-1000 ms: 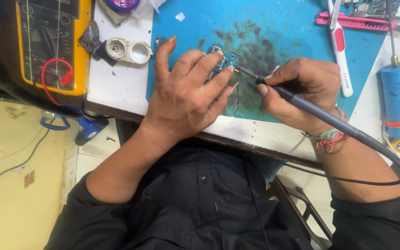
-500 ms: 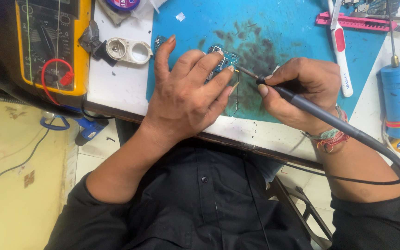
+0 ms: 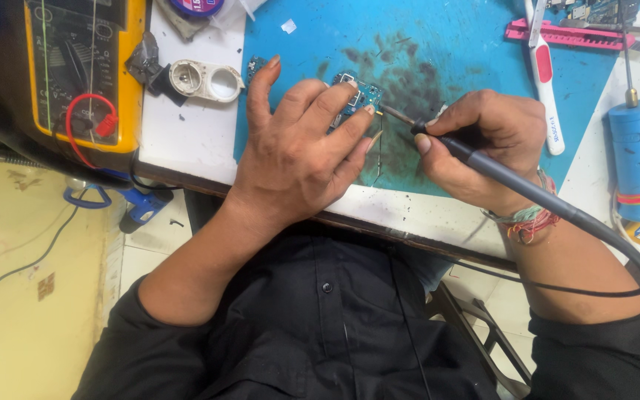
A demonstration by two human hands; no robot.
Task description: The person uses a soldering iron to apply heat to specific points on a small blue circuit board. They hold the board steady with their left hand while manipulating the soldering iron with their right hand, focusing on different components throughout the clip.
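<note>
Soldering pose over the blue mat (image 3: 446, 44)
Left hand (image 3: 298, 148), fingers spread, is pressing the circuit board (image 3: 361, 95); right hand (image 3: 483, 144) is pinching the soldering iron (image 3: 498, 174), tip touching the board.

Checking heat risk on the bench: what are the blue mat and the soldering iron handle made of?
Blue mat: looks like matte silicone or rubber, flat, with dark scorch-like stains. Soldering iron in the right hand: black handle, probably plastic or rubber, dull finish; thin metal tip.
</note>
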